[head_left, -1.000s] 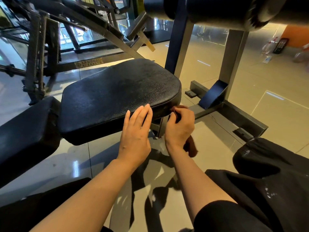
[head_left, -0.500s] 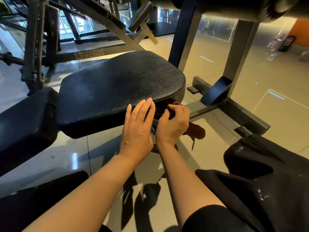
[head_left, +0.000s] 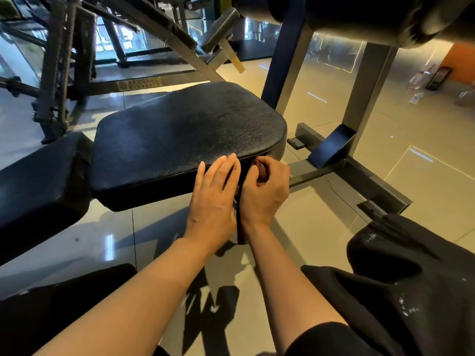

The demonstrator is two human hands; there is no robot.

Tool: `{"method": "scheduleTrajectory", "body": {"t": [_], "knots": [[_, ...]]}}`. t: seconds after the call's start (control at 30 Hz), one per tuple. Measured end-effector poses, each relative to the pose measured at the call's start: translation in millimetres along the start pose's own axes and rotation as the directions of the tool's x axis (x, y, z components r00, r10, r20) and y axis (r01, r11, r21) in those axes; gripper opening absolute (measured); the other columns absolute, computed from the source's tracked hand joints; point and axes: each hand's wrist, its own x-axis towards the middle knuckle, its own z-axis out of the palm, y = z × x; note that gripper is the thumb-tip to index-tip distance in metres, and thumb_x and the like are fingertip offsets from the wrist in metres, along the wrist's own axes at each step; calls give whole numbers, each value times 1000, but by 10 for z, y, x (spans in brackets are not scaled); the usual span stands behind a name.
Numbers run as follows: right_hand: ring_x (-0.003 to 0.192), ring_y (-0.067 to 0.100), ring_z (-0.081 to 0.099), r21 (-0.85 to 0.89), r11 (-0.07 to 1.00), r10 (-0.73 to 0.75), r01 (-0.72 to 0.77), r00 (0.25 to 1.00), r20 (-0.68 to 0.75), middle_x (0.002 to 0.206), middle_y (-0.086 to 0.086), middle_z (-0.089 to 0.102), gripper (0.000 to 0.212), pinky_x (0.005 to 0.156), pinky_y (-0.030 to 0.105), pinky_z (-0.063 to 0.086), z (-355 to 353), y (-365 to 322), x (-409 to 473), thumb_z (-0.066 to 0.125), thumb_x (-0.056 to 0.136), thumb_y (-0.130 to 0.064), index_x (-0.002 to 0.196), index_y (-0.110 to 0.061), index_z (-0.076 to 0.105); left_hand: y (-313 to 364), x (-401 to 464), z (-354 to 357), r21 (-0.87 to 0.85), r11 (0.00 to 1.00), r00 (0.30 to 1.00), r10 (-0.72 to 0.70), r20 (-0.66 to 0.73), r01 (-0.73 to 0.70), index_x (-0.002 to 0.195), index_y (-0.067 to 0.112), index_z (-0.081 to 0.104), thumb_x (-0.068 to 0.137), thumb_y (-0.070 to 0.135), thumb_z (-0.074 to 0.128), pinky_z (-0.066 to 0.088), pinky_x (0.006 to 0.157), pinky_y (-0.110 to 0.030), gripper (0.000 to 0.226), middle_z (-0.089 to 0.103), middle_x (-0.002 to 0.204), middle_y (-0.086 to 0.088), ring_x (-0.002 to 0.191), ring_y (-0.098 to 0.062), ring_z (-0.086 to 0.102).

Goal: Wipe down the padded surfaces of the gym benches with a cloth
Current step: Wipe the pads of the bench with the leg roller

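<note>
Left hand (head_left: pixel 214 199): palm down, fingers straight and close together — fingertips resting on the seat pad (head_left: pixel 185 140) near its front edge.
Right hand (head_left: pixel 264 188): fingers curled in, pinching a brown cloth (head_left: pixel 262 170) just beside the left fingertips.
Forearms: both bare, reaching forward — wrists nearly touching.
Right sleeve (head_left: pixel 323 340): black, at the elbow.

The right hand (head_left: pixel 264 191) has bunched the brown cloth (head_left: pixel 262 168), which no longer dangles below.
</note>
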Motion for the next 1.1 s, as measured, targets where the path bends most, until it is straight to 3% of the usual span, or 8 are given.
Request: {"method": "scheduleTrajectory", "body": {"t": [0.17,0.3,0.43,0.6,0.7,0.87,1.03,1.1], "knots": [[87,14,56,-33,989,144,-144,989,-20,97,10,61,16,77,6,41,-85,194,90,62,83,3,97,-5,66,9,-6,15,17,1000,1000,-15,3,15,146,3,35,71,-8,61,11,118,-50,80,34,151,-13,142,-27,23],[86,13,56,-21,1000,-14,13,1000,-27,93,6,62,16,76,3,38,-17,95,99,61,81,2,96,-4,63,-7,2,64,37,999,1000,-10,-13,10,146,4,34,72,-6,59,11,118,-49,79,33,152,-12,143,-26,23],[91,23,63,-2,979,205,-206,976,-68,96,11,67,16,74,-1,38,-82,304,199,61,84,2,98,-3,65,5,3,88,48,998,999,-28,-20,29,146,5,35,70,-8,62,10,118,-49,82,34,151,-12,142,-25,22],[82,12,59,16,1000,9,-8,998,-55,89,5,65,11,72,9,44,-28,168,154,64,81,-2,91,-5,67,19,9,133,54,998,999,-24,-47,26,147,5,34,71,-5,57,12,118,-51,79,34,150,-12,142,-26,23],[86,16,60,18,991,137,-136,990,-45,91,6,65,11,76,8,44,-88,267,195,65,82,2,91,-5,69,35,11,138,53,997,998,-46,-46,49,146,6,34,69,-6,60,12,117,-51,82,35,149,-13,141,-27,24],[91,12,59,1,1000,-15,15,999,-37,99,9,64,12,79,15,49,-38,137,123,64,82,-5,91,-3,71,55,19,144,48,998,996,-43,-73,46,146,5,35,74,1,48,13,117,-52,73,36,149,-13,141,-27,25],[87,15,62,22,993,116,-115,993,-32,93,7,67,16,78,18,49,-153,181,180,63,82,5,92,-6,70,89,19,176,45,996,995,-76,-72,79,147,5,33,73,-1,51,13,117,-52,76,35,148,-12,141,-27,24],[85,12,60,52,997,58,-56,998,-39,91,5,65,16,76,13,47,-117,95,209,64,82,2,94,-7,68,95,25,181,35,997,993,-71,-91,75,146,4,34,73,-1,49,15,117,-53,75,34,148,-12,141,-28,25]]}}
